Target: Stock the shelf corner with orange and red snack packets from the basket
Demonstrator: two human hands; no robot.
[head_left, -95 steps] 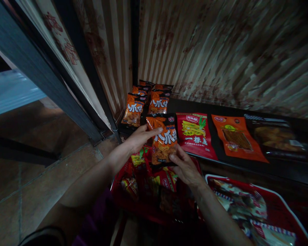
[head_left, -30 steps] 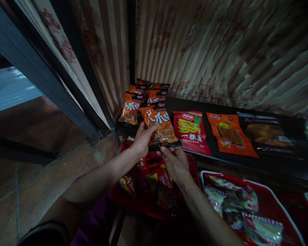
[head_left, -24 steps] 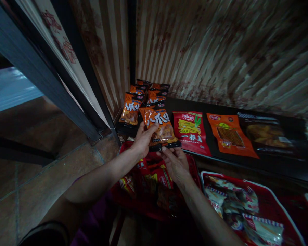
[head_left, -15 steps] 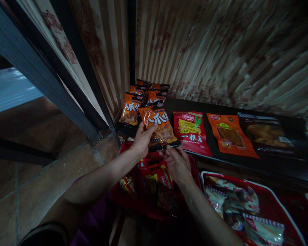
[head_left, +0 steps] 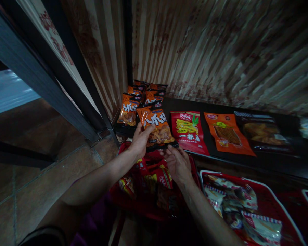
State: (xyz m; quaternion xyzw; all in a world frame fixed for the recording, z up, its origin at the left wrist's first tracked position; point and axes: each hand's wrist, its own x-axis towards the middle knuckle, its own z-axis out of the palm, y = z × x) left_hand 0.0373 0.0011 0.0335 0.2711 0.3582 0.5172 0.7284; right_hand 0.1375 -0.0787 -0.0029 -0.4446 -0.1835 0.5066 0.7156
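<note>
An orange and black snack bag (head_left: 157, 126) lies tilted between my hands at the front of the dark shelf (head_left: 166, 101). My left hand (head_left: 140, 140) is closed on its left side, the thumb across the front. At the bag's lower black edge, my right hand (head_left: 178, 164) pinches the right corner between thumb and fingers. Several matching orange bags, one of them at the left (head_left: 129, 111), stand in two rows behind it. Close to its right is a flat red snack packet (head_left: 187, 131).
Farther right on the shelf lie an orange packet (head_left: 228, 134) and a dark packet (head_left: 264, 135). Below my hands is a red basket (head_left: 146, 212) holding several snack packs. A white-rimmed red basket (head_left: 277, 194) stands to its right. A dark metal post (head_left: 74, 85) rises at the left.
The view has shifted slightly, so the shelf goods sit a little farther left. Both hands keep their hold on the bag, which is now a bit more upright.
</note>
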